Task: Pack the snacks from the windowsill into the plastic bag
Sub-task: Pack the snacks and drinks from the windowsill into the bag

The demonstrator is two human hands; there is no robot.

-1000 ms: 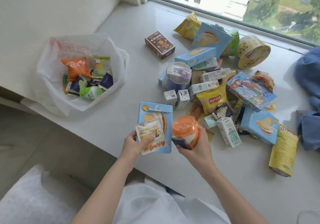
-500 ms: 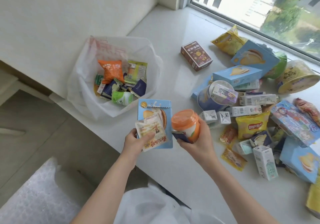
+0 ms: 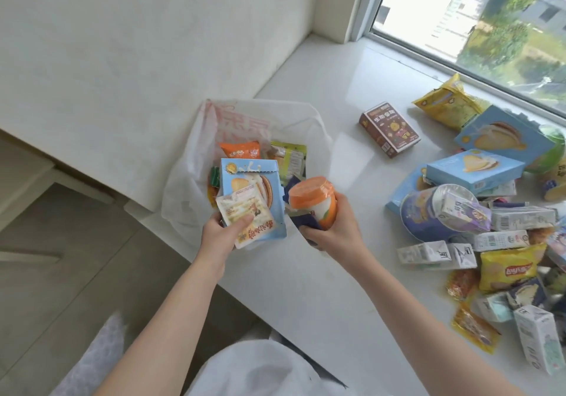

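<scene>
Now the left hand (image 3: 225, 231) has its grip clamped on two things at once: a blue box (image 3: 252, 195) and a pale flat packet (image 3: 245, 218), thumb pressed on the packet's face. Both are held over the near edge of the white plastic bag (image 3: 196, 162), which stands open just beyond that hand on the windowsill (image 3: 324, 288) and has an orange packet (image 3: 240, 150) and a green packet (image 3: 289, 158) inside. Just right of it, the right hand (image 3: 332, 227) has its fingers curled round an orange-lidded cup (image 3: 314, 201) and a dark blue wrapper (image 3: 306, 222), beside the bag's rim. Farther right, well apart from both hands, lie a brown box (image 3: 389, 129) and the heap of snacks (image 3: 490, 218).
</scene>
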